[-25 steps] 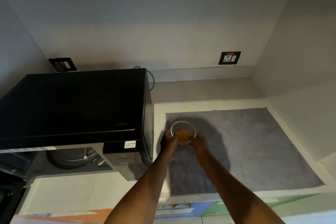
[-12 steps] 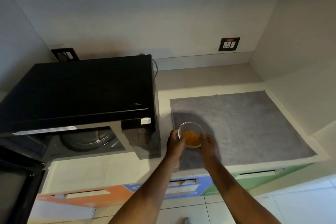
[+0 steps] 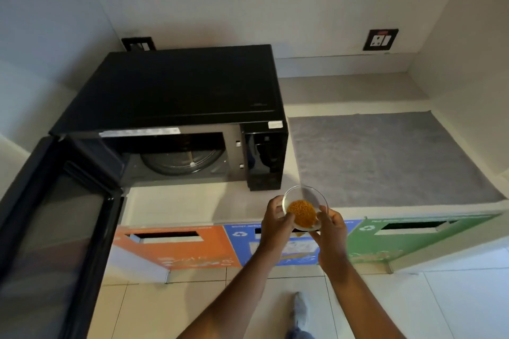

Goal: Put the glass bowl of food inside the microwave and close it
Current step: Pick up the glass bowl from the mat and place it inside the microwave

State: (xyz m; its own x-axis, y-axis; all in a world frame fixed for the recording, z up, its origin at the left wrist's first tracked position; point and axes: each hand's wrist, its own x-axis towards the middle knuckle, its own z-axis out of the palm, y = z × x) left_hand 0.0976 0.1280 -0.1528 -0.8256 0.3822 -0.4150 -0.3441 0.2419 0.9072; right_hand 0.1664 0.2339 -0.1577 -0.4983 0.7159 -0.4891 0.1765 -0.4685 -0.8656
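A small clear glass bowl [image 3: 305,195] holding orange-yellow food is held in the air over the counter's front edge, tilted a little toward me. My left hand [image 3: 275,224] grips its left side and my right hand [image 3: 332,228] grips its right side. The black microwave [image 3: 181,88] stands on the counter to the left of the bowl. Its door [image 3: 55,228] hangs wide open at the left, and the round glass turntable [image 3: 181,162] shows inside the cavity. The control panel [image 3: 264,162] faces me just above-left of the bowl.
A grey mat [image 3: 385,157] covers the counter to the right. A wall socket [image 3: 380,39] sits on the back wall. Below the counter are orange [image 3: 176,248], blue and green [image 3: 413,234] bin fronts with slots. A side wall closes the right. My shoe [image 3: 301,311] is on the tiled floor.
Both hands have lifted the bowl off the grey mat and drawn it back toward me, past the counter edge. The view has pulled back, showing the open microwave cavity and door.
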